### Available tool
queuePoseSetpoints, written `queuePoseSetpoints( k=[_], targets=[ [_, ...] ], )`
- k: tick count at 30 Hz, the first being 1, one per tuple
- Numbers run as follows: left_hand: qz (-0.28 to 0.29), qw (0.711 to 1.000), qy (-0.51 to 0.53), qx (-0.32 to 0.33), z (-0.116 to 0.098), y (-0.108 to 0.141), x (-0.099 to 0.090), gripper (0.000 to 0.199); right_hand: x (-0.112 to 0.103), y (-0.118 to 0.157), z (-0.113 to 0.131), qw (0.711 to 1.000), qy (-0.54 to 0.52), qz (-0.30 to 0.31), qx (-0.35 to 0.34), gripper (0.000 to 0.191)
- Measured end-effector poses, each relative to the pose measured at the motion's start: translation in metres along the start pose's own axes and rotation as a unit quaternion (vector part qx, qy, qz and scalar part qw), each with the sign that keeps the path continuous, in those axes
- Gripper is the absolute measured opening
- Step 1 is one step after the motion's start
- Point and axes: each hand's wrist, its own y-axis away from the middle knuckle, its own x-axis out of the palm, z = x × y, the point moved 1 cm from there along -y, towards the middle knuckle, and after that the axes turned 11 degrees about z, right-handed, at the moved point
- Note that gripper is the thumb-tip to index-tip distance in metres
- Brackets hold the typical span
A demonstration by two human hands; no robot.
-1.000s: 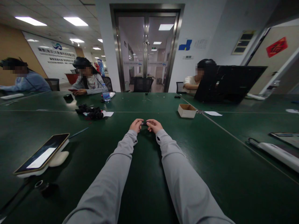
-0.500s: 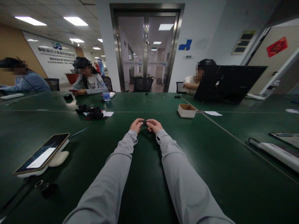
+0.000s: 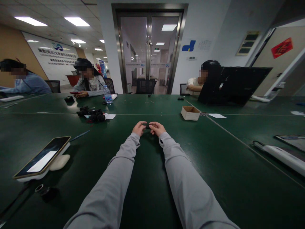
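Note:
Both my arms, in grey sleeves, stretch forward over the dark green table (image 3: 147,178). My left hand (image 3: 139,128) and my right hand (image 3: 157,128) face each other just above it. Between their fingertips is a small black object (image 3: 147,126), gripped from both sides. It is too small and too dark to name, and the fingers cover much of it. Thumb and fingers are closed in a pinch on each hand.
A small open cardboard box (image 3: 190,113) sits ahead to the right. Several black parts (image 3: 94,115) lie in a heap ahead left, near a water bottle (image 3: 107,95). A phone (image 3: 43,158) rests on a stand at left. A black monitor (image 3: 234,84) stands far right. Other people sit across.
The black object between my fingertips has turned slightly and now looks thinner. Both hands stay in nearly the same place.

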Motion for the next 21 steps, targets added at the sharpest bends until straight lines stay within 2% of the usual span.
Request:
queuePoseSetpoints(
  k=[10, 15, 21],
  targets=[
    [0.000, 1.000, -0.009, 0.009, -0.0017, 0.0026, 0.0018, 0.028, 0.0006, 0.0008, 0.0007, 1.000, 0.007, -0.001, -0.002, 0.039],
    [-0.009, 1.000, -0.006, -0.005, -0.0020, 0.0022, 0.0015, 0.027, 0.0010, 0.0007, 0.0004, 1.000, 0.007, -0.003, -0.004, 0.040],
    [0.005, 1.000, 0.001, -0.016, 0.0015, -0.0020, -0.0006, 0.028, 0.0014, 0.0016, 0.0017, 1.000, 0.007, 0.000, -0.004, 0.041]
  ],
)
